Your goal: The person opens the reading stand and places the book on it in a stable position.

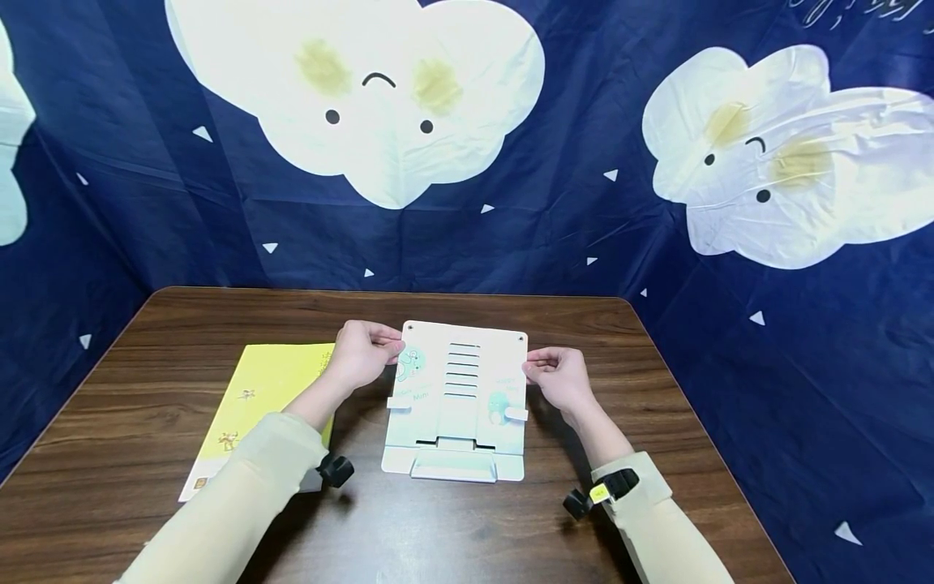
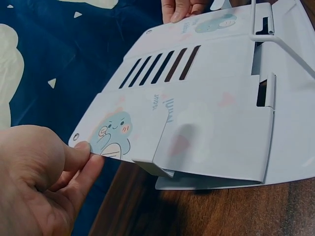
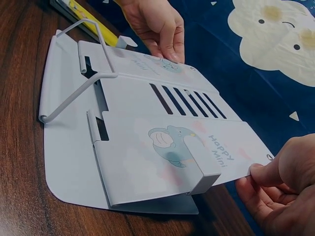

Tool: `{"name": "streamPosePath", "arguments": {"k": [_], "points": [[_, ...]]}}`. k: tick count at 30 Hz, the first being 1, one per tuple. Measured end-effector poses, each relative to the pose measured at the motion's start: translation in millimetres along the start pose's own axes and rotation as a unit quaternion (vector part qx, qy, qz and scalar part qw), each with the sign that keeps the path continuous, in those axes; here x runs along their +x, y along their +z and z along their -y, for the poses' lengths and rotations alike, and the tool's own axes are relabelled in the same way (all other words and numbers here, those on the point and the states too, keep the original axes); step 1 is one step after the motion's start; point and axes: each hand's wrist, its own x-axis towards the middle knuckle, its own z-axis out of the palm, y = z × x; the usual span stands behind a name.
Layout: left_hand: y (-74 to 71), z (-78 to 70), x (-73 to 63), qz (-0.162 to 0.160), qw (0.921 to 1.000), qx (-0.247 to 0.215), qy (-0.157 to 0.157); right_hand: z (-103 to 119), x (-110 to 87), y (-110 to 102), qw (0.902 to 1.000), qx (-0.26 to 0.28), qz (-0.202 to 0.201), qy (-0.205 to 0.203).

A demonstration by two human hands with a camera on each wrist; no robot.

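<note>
A white folding book stand [image 1: 461,422] with slots and pale blue cartoon animals is on the wooden table, its slotted back panel tilted up from the base. My left hand [image 1: 362,354] pinches the panel's left edge near the upper corner, thumb on the printed face. On the opposite edge, my right hand [image 1: 561,379] pinches the panel between thumb and fingers. Both wrist views show a gap between the panel [image 2: 216,123] and the base plate below it. A bent white wire bar [image 3: 81,93] stands out at the hinge end, and small clips [image 3: 204,183] project from the sides.
To the left, partly under my left forearm, lies a yellow book [image 1: 273,389] with small cartoon figures. The brown wooden table [image 1: 467,535] meets a dark blue curtain [image 1: 467,243] printed with white clouds at its far edge.
</note>
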Motion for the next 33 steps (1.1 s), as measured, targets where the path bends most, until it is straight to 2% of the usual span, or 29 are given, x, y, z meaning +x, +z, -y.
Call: {"name": "streamPosePath", "arguments": {"k": [15, 22, 33], "points": [[-4.7, -6.1, -8.1, 0.003, 0.9998, -0.016, 0.012, 6.3, -6.9, -2.7, 0.9997, 0.014, 0.001, -0.018], [-6.7, -7.5, -12.2, 0.001, 0.9992, -0.021, 0.034, 7.6, -9.6, -3.6, 0.9992, 0.025, 0.001, -0.032], [-8.0, -12.1, -16.7, -0.006, 0.9989, -0.02, 0.041, 12.1, -15.6, -3.8, 0.9989, 0.03, -0.004, -0.037]]}}
